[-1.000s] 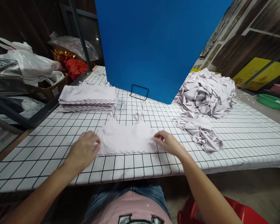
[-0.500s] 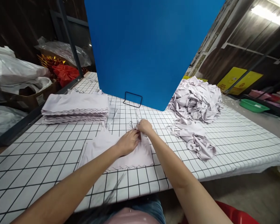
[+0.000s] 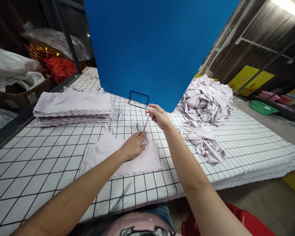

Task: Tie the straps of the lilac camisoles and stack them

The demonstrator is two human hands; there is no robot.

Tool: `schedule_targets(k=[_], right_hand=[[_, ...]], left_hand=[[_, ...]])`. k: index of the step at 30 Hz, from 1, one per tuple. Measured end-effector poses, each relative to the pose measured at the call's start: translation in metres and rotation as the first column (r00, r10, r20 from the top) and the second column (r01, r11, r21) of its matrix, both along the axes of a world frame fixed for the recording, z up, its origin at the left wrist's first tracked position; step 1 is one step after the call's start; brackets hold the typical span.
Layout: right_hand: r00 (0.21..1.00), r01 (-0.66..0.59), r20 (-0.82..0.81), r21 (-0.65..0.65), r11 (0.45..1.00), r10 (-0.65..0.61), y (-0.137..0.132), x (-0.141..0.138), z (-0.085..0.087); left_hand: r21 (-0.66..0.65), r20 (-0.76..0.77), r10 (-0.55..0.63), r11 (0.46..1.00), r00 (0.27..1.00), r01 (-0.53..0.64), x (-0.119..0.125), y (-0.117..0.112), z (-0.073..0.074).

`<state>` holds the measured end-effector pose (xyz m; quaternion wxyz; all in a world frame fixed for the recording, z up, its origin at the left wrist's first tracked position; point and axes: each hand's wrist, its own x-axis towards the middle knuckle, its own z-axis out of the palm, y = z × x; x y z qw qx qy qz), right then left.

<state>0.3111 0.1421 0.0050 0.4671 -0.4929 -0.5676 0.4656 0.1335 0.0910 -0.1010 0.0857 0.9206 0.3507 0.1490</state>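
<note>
A pale lilac strappy top point(image 3: 105, 154) lies flat on the black-and-white checked table point(image 3: 34, 170) in front of me. My left hand point(image 3: 134, 146) presses flat on the top's upper right corner, fingers spread. Just beyond it, my right hand point(image 3: 159, 116) pinches the right shoulder strap point(image 3: 146, 124) and holds it stretched up and away from the garment. The left strap point(image 3: 114, 124) lies loose on the table.
A neat stack of folded lilac tops point(image 3: 72, 106) sits at the back left. A crumpled heap of the same garments point(image 3: 206, 101) lies at the right. A blue board point(image 3: 152, 46) on a wire stand point(image 3: 138, 99) rises behind. Bags and shelving crowd the left edge.
Both hands left the garment's side edges and came together at its upper right corner. The right hand then drew the strap out away from the left hand.
</note>
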Motion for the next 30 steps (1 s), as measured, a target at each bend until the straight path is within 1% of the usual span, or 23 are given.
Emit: schedule_targets(k=[1,2,3,4,5,6,7,8,9,11,12,13,14,16,18,24,27,30], right_hand=[[0.996,-0.085,-0.012,0.065,0.994,0.086,-0.014,0.005,0.007],[0.98,-0.2,0.009,0.104,0.974,0.2,-0.031,0.011,0.013],[0.944,-0.329,0.057,0.093,0.94,0.324,-0.049,0.016,0.018],[0.889,-0.451,0.104,0.032,0.892,0.446,-0.067,0.022,0.02],[0.822,-0.549,0.139,-0.06,0.833,0.552,-0.083,0.029,0.02],[0.769,-0.6,0.166,-0.145,0.787,0.617,-0.095,0.034,0.017],[0.74,-0.608,0.192,-0.218,0.763,0.645,-0.104,0.039,0.013],[0.749,-0.568,0.227,-0.262,0.78,0.622,-0.107,0.042,0.007],[0.789,-0.485,0.27,-0.277,0.83,0.551,-0.107,0.044,-0.001],[0.879,-0.247,0.341,-0.276,0.929,0.335,-0.095,0.041,-0.019],[0.906,-0.127,0.357,-0.28,0.951,0.226,-0.086,0.037,-0.027],[0.92,-0.047,0.357,-0.31,0.95,0.162,-0.076,0.032,-0.035],[0.928,-0.004,0.347,-0.353,0.936,0.134,-0.067,0.027,-0.042],[0.941,0.021,0.315,-0.426,0.904,0.127,-0.054,0.016,-0.05],[0.949,0.029,0.292,-0.448,0.894,0.115,-0.047,0.009,-0.054],[0.965,0.063,0.259,-0.407,0.911,0.049,-0.041,0.003,-0.06],[0.968,0.055,0.244,-0.41,0.91,0.051,-0.039,-0.001,-0.062],[0.974,0.027,0.216,-0.412,0.911,0.069,-0.043,-0.005,-0.059]], left_hand=[[-0.009,-0.003,-0.006,1.0,1.0,0.006,0.0,0.0,0.001],[-0.015,-0.001,-0.01,1.0,1.0,0.01,0.0,0.0,0.002],[-0.021,0.006,-0.011,1.0,1.0,0.011,0.0,0.0,0.002],[-0.028,0.012,-0.01,1.0,1.0,0.01,0.0,0.0,0.002],[-0.035,0.018,-0.007,0.999,1.0,0.008,0.0,0.0,0.002],[-0.042,0.019,-0.005,0.999,1.0,0.006,0.0,0.0,0.002],[-0.047,0.019,-0.006,0.999,1.0,0.007,0.0,-0.001,0.002],[-0.049,0.017,-0.01,0.999,1.0,0.011,0.0,-0.001,0.003],[-0.048,0.017,-0.013,0.999,1.0,0.014,0.0,-0.002,0.003],[-0.037,0.012,-0.01,0.999,1.0,0.011,0.001,-0.002,0.004],[-0.029,0.002,-0.009,1.0,1.0,0.009,0.001,-0.003,0.005],[-0.021,-0.011,-0.006,1.0,1.0,0.006,0.001,-0.003,0.005],[-0.013,-0.024,-0.004,1.0,1.0,0.004,0.001,-0.003,0.006],[0.001,-0.036,0.001,1.0,0.999,-0.001,0.001,-0.003,0.007],[0.007,-0.032,0.008,1.0,0.999,-0.008,0.001,-0.003,0.007],[-0.002,-0.023,0.014,1.0,1.0,-0.014,0.002,-0.002,0.008],[0.019,-0.016,0.002,1.0,1.0,-0.002,0.003,-0.002,0.01],[0.028,-0.02,-0.02,0.999,1.0,0.021,0.001,-0.005,0.014]])
